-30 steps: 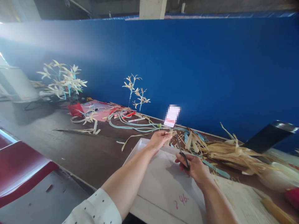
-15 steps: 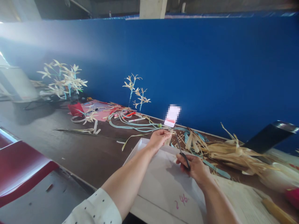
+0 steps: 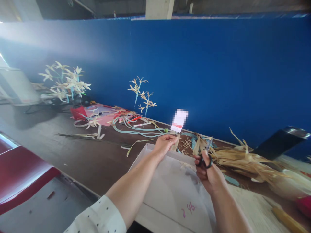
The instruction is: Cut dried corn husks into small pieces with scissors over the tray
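Note:
My left hand (image 3: 163,145) is pinched closed above the far edge of a shallow white box lid (image 3: 167,181). At its fingertips is a tan strip of dried husk (image 3: 175,145), small and partly covered by the fingers. Black-handled scissors (image 3: 208,152) sit in my right hand (image 3: 210,174), the fingers through the loops and the blades pointing up, apart from the strip. Pale thin offcuts (image 3: 186,165) lie inside the lid. Just beyond it, short narrow pieces (image 3: 186,144) are scattered on the dark table (image 3: 116,161).
A lit phone (image 3: 179,121) leans at the back against a blue partition (image 3: 218,71). Dried husks (image 3: 233,158) are heaped to the right, beside a dark cylinder (image 3: 279,142). Light-blue cords (image 3: 136,131) and husk flowers (image 3: 70,81) are on the left. A red chair (image 3: 24,174) stands nearby.
My right hand has moved the scissors up and to the right, away from the left fingertips, turning the blades upward. Pale offcuts now show in the lid. My left hand has barely moved.

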Action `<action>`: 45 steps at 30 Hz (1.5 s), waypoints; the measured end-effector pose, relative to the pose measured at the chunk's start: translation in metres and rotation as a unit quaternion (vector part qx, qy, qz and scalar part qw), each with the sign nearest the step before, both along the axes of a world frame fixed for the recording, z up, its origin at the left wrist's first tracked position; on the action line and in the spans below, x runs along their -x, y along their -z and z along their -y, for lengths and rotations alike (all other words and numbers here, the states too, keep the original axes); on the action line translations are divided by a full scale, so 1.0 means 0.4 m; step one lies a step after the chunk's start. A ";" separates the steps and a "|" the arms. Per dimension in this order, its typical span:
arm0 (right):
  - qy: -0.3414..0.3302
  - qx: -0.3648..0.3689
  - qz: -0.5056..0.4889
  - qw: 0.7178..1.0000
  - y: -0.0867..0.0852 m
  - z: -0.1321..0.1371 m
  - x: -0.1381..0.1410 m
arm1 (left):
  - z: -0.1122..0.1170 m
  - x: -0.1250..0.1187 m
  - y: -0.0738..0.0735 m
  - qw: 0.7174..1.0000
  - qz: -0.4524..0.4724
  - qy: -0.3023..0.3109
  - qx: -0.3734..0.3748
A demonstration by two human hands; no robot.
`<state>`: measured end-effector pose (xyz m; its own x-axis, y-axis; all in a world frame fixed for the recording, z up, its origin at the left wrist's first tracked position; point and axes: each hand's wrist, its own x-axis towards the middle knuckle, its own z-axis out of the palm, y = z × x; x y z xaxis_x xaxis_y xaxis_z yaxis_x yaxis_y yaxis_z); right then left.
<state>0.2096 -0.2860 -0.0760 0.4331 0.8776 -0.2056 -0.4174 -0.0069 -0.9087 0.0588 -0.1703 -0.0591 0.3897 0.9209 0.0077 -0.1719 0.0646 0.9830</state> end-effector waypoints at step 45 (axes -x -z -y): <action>0.081 -0.068 -0.005 0.994 -0.007 -0.009 0.012 | 0.064 -0.017 0.021 0.822 -0.235 0.070 -0.515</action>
